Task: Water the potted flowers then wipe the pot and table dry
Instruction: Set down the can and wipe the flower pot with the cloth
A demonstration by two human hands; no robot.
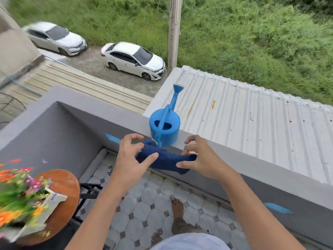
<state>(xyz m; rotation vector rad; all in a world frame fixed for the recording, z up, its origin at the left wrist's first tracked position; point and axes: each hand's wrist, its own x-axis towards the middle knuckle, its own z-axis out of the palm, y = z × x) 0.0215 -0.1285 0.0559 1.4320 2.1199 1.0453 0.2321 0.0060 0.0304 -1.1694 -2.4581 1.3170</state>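
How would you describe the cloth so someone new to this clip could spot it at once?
Find the grey balcony wall running across the middle, with a light blue watering can standing on top. Just in front of the can, between the left hand and right hand, lies the cloth. It is dark navy, soft and crumpled, unlike the hard, paler can.

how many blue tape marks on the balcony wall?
2. One blue tape mark sits on the ledge top, left of the watering can; the other is on the wall's inner face at lower right. The cloth or hands may hide more.
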